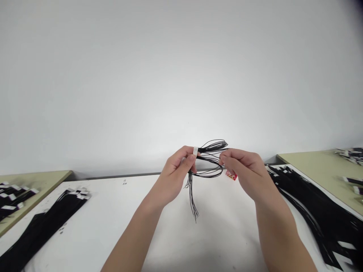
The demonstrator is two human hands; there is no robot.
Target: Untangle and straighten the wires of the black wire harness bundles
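A looped bundle of thin black wires (209, 175) is held up above the white table, in the middle of the head view. My left hand (181, 168) is closed on the bundle near a small white tag or connector (195, 151), thumb in front. Loose wire ends hang down below that hand. On the other side, my right hand (241, 162) pinches strands at the right of the loops between thumb and fingertips. Exactly how many strands it grips is hidden by the fingers.
Black wire bundles with white ends lie on the white table (113, 211) at left (53, 215) and right (317, 211). A small red packet (231, 175) sits behind my right hand. Yellowish side tables (61, 177) carry more bundles. A pale wall (176, 75) rises behind.
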